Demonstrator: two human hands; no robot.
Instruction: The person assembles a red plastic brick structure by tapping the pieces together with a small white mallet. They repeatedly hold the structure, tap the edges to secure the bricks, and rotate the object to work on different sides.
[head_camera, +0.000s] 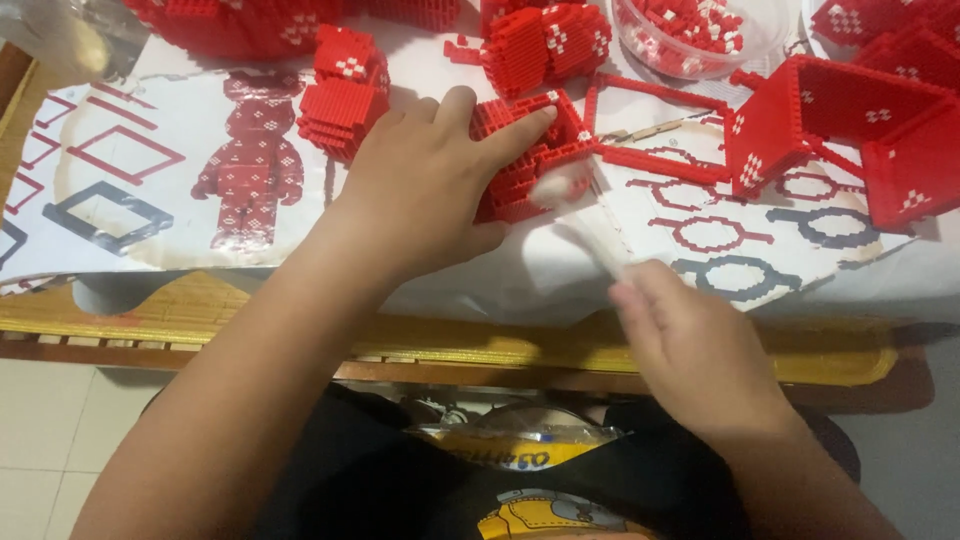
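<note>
Head view, looking down at a table edge. The left hand (430, 195) lies flat over a red brick block (530, 160) near the middle of the scene, fingers spread and pressing on its top, thumb against its near side. The right hand (690, 345) is nearer and to the right, blurred; whether its fingers are spread or pinched cannot be told. A pale, blurred shape lies between it and the block, too smeared to identify. The block rests on a printed paper sheet (150, 190) showing a red bear figure and ring outlines. A smaller stepped red piece (345, 90) stands just left of the left hand. Far right, a large hollow red shell (850, 130) with white diamond marks; beside it, at the far edge, a clear bowl (700, 35) holding loose red bricks. A thin red frame (655, 125) lies between block and shell.
</note>
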